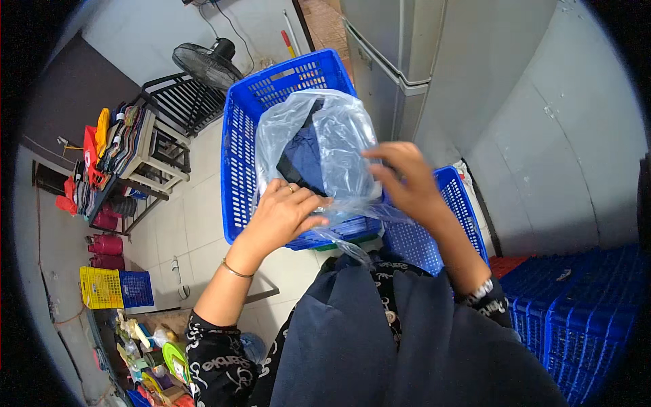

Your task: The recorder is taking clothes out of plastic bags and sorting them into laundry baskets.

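A clear plastic bag [346, 147] lies inside a blue plastic basket [235, 127] with slotted walls. Dark blue folded fabric [303, 155] shows through the bag's mouth, with black material along its edges. My left hand [287, 213] is at the near side of the bag, thumb and fingers pinching the plastic; a twisted strip of it trails towards my body. My right hand [407, 180], blurred by motion, hovers at the bag's right side with thumb and fingers apart. Whatever lies beneath the bag is hidden.
A second blue basket [412, 244] stands low under my right forearm. Stacked blue crates [569, 305] are at the lower right, a grey refrigerator [391, 61] beyond the basket. Left are a fan [206, 63], a stool [157, 163] and folded clothes [122, 140].
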`<state>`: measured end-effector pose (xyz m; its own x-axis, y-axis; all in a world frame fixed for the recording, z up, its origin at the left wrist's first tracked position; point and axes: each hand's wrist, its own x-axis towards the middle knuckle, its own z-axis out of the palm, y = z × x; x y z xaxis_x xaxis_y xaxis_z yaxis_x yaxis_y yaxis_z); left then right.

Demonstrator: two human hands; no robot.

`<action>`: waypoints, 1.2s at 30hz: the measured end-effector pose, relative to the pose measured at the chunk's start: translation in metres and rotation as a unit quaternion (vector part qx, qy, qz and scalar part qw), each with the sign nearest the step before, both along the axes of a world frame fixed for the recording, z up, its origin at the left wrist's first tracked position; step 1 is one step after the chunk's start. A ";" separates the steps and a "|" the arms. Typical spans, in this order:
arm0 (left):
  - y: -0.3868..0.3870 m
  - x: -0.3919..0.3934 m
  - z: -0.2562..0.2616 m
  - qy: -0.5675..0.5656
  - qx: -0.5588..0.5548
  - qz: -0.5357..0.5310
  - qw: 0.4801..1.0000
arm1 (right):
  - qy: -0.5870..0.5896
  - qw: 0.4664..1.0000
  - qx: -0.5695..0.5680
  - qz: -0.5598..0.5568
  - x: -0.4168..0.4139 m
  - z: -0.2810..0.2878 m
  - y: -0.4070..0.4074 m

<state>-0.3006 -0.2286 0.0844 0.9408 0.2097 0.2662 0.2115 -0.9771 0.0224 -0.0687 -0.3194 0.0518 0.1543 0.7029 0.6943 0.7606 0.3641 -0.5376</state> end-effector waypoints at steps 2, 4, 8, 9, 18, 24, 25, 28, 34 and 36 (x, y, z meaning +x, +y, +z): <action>-0.001 -0.004 -0.004 -0.011 0.026 -0.005 1.000 | -0.065 0.997 0.036 -0.008 -0.028 -0.010 0.034; -0.001 -0.005 -0.008 -0.040 0.069 -0.021 0.997 | -0.193 0.956 -0.065 -0.212 -0.048 -0.028 0.057; 0.002 -0.021 -0.012 -0.045 0.088 -0.032 0.995 | -0.174 0.968 -0.100 -0.149 -0.041 -0.047 0.082; 0.005 -0.024 -0.013 -0.048 0.087 -0.034 0.995 | -0.139 0.976 -0.066 -0.156 -0.037 -0.049 0.084; 0.035 -0.044 -0.013 -0.224 -0.308 0.143 0.914 | 0.086 0.948 -0.075 -0.296 -0.014 -0.032 0.020; 0.067 -0.038 0.012 -0.227 -0.235 0.274 0.905 | 0.096 0.976 0.054 -0.185 -0.061 0.047 0.041; 0.064 -0.027 0.018 -0.209 -0.139 0.252 0.935 | 0.056 0.989 0.024 -0.133 -0.066 0.043 0.055; 0.073 -0.006 0.010 -0.175 -0.083 0.252 0.948 | -0.074 0.979 -0.064 -0.176 -0.074 0.002 0.093; 0.115 -0.025 -0.021 -0.254 -0.197 0.281 0.904 | 0.203 0.955 -0.081 -0.199 -0.030 -0.018 0.095; 0.112 -0.033 -0.023 -0.263 -0.203 0.282 0.900 | 0.470 0.878 -0.002 -0.089 -0.022 0.016 0.076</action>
<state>-0.3334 -0.1169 0.0613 0.4201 0.7950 0.4376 0.5272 -0.6063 0.5953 -0.0909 -0.2434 0.0677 0.7656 0.6118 0.1989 0.0254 0.2802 -0.9596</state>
